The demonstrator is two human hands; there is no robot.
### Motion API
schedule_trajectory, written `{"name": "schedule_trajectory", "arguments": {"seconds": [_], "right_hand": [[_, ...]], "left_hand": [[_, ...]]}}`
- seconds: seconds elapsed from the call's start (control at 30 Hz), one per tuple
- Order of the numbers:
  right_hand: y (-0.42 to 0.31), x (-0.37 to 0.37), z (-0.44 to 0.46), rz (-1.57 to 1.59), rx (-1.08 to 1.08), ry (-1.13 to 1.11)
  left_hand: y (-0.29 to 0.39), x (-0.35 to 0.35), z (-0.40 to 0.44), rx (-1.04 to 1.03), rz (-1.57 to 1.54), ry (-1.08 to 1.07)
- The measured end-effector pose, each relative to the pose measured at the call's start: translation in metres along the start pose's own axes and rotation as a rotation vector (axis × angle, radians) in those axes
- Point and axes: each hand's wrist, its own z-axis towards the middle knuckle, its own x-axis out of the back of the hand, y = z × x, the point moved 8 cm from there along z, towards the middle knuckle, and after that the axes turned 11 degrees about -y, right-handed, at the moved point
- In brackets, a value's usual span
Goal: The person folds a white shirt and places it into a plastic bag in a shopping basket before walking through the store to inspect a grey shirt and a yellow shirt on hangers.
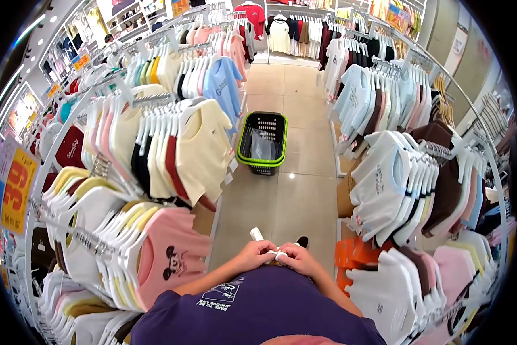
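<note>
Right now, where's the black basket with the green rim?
The basket stands toward the left of the tiled floor, near the middle of the head view, beyond your left hand and right hand, just right of a hanging cream top.

Hands, two; shopping basket, one; clear bag, one; dark shoe, one; pink mouse-print shirt, one.

White object partly hidden by the left hand and right hand, its kind unclear
</note>
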Motion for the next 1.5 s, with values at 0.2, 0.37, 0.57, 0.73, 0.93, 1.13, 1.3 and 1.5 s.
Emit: {"name": "schedule_trajectory", "arguments": {"seconds": [0.2, 0.37, 0.57, 0.73, 0.93, 1.13, 1.3, 1.5], "right_hand": [[-0.014, 0.156, 0.063, -0.046, 0.155, 0.065], [-0.067, 0.306, 0.114, -0.062, 0.229, 0.135], [-0.128, 0.452, 0.176, -0.117, 0.285, 0.301], [-0.142, 0.530, 0.252, -0.343, 0.146, 0.228], [-0.182, 0.595, 0.372, -0.660, 0.109, 0.023], [-0.184, 0.701, 0.483, -0.891, -0.008, -0.134], [-0.173, 0.778, 0.558, -1.067, -0.086, -0.135], [-0.160, 0.850, 0.670, -1.087, -0.059, -0.289]], "left_hand": [[0.043, 0.064, 0.138, 0.050, 0.106, 0.139], [0.128, 0.115, 0.234, -0.118, 0.080, 0.311], [0.193, 0.202, 0.295, -0.365, 0.016, 0.634], [0.220, 0.267, 0.338, -0.484, -0.031, 0.816], [0.234, 0.359, 0.408, -0.549, -0.059, 1.010], [0.272, 0.456, 0.529, -0.636, -0.151, 1.031], [0.310, 0.497, 0.592, -0.655, -0.222, 1.006], [0.307, 0.566, 0.642, -0.592, -0.202, 1.183]]}}
